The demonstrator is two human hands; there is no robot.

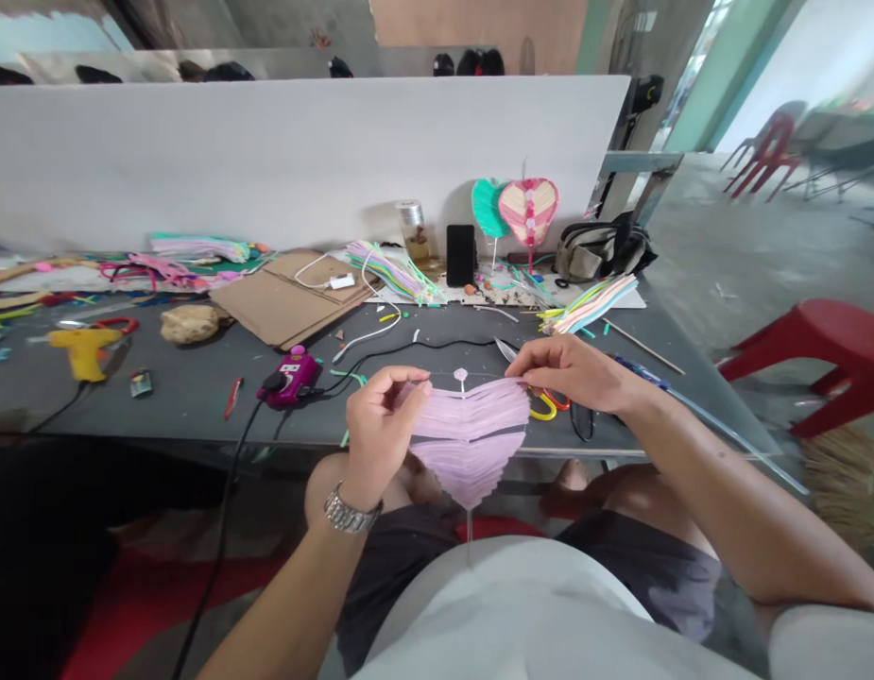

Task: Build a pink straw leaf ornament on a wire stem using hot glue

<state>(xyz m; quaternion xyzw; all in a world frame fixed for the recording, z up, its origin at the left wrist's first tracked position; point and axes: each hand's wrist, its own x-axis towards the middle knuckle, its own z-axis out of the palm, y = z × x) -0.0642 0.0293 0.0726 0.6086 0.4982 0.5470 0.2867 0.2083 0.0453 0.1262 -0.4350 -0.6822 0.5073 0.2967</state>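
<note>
A grey table (188, 382) spans the middle of the frame. The lilac pleated fan (471, 463), lower centre, lies between the hands, overlapping the table's near edge in view, its stem pointing downward. The left hand (381, 425) pinches its upper left corner; the right hand (568, 368) pinches its upper right corner. A metal wristwatch (350, 510) circles the left wrist.
</note>
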